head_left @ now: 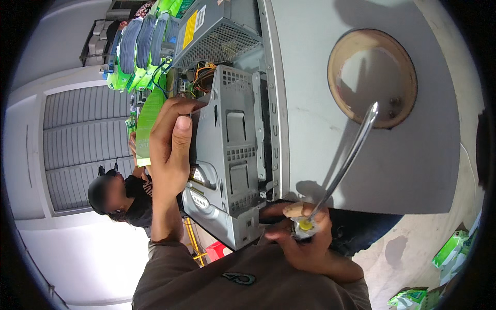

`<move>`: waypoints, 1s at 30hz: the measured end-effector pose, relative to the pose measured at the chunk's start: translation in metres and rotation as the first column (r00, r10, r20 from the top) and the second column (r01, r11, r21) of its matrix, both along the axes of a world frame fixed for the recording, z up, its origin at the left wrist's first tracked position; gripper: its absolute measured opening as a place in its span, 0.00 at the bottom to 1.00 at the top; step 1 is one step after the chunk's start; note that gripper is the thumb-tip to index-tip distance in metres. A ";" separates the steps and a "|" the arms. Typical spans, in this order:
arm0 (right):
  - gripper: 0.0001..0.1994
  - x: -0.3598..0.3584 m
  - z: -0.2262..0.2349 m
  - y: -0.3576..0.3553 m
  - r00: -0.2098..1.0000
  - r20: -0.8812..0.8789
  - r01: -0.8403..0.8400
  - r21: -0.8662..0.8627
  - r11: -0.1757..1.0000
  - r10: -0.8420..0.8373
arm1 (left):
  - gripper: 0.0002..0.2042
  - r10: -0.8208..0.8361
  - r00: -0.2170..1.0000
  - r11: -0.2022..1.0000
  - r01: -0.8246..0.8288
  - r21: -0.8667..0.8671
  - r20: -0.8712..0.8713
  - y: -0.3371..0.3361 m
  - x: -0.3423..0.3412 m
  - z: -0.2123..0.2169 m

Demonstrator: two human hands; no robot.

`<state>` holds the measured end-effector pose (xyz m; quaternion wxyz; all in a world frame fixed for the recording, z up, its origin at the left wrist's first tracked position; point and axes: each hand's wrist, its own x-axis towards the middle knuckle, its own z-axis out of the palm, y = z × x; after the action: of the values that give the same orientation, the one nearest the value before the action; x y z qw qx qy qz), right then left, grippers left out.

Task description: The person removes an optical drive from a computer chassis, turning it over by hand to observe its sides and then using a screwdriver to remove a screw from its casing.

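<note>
1 screwdriver [345,163], 1 computer case [232,150], 2 hands.

Matt grey perforated metal drive cage [232,150]; glossy steel screwdriver shaft [349,157]

Grey perforated drive cage [232,150] of the grey computer case [227,129]. Beside it, pale grey counter [413,170] with a tan-rimmed round hole [372,77]. Silver-shafted screwdriver [346,160], clear-and-yellow handle. Left of the cage, bright green card [147,129]; above, orange wires [204,72], green-grey packets [137,51]. Brown sleeves [206,279].
</note>
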<state>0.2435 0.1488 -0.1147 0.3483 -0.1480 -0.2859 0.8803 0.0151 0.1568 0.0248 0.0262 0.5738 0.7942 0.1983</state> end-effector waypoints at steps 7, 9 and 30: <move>0.30 -0.005 0.020 0.020 0.958 0.287 -0.064 0.152 0.986 0.018 | 0.18 -0.023 1.000 0.999 0.023 -0.036 0.005 0.008 -0.003 0.003; 0.30 -0.008 0.027 0.027 0.938 0.341 -0.032 0.235 0.972 -0.052 | 0.17 -0.039 0.999 0.999 0.040 -0.012 0.030 0.010 -0.005 0.002; 0.24 -0.034 0.061 0.106 0.921 0.337 0.005 0.487 0.874 -0.193 | 0.11 -0.039 0.999 0.999 0.038 0.017 0.038 0.013 0.000 0.005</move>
<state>0.2091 0.2551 -0.0540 0.3583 -0.2381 -0.5466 0.7184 0.0150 0.1695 0.0299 0.0405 0.5853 0.7808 0.2148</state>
